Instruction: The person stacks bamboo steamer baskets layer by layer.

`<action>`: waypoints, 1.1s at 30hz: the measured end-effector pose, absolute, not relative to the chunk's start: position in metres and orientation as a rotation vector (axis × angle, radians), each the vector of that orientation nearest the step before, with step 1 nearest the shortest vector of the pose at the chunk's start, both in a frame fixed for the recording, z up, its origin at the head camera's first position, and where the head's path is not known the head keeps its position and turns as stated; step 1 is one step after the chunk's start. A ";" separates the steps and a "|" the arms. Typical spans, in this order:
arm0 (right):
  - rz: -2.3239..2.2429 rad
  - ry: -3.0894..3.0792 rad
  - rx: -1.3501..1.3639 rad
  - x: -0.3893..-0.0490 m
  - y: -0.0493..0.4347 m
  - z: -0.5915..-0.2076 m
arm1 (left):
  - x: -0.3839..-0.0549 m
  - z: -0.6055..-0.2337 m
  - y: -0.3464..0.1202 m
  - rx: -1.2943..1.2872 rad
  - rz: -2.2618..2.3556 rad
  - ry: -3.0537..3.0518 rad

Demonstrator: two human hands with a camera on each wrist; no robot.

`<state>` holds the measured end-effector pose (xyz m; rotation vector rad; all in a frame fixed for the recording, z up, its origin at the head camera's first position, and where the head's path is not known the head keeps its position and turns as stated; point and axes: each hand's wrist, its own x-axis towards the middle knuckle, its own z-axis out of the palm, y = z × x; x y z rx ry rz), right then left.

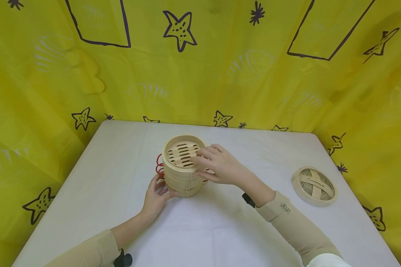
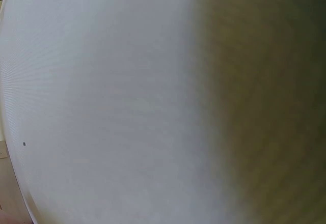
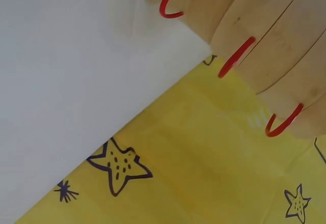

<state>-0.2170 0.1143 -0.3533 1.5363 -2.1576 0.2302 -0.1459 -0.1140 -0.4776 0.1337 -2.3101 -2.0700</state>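
Observation:
A stacked round bamboo steamer (image 1: 183, 181) stands upright on the white table, its lid off and the slatted rack (image 1: 183, 154) showing inside the top tier. Red loops (image 1: 159, 165) stick out from its sides, and more of them show in the right wrist view. My left hand (image 1: 156, 196) holds the steamer low on its left side, thumb at the front near the base. At the right rim is my right hand (image 1: 218, 165), fingers spread and slightly bent; the index finger overlaps the rack and the thumb overlaps the outer wall.
The steamer's round lid (image 1: 314, 186), with crossed bamboo strips, lies toward the right edge of the white table (image 1: 240, 230). Yellow cloth (image 1: 194, 81) printed with stars and shells hangs behind and beside the table. A dark blur fills the right of the left wrist view.

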 end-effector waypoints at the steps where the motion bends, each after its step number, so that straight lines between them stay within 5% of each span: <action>1: 0.214 -2.138 1.542 -0.218 0.115 -0.354 | -0.146 -0.478 -0.114 0.135 -2.072 -2.310; 33: 0.191 -2.088 1.576 -0.224 0.116 -0.360 | -0.145 -0.476 -0.114 0.150 -2.066 -2.325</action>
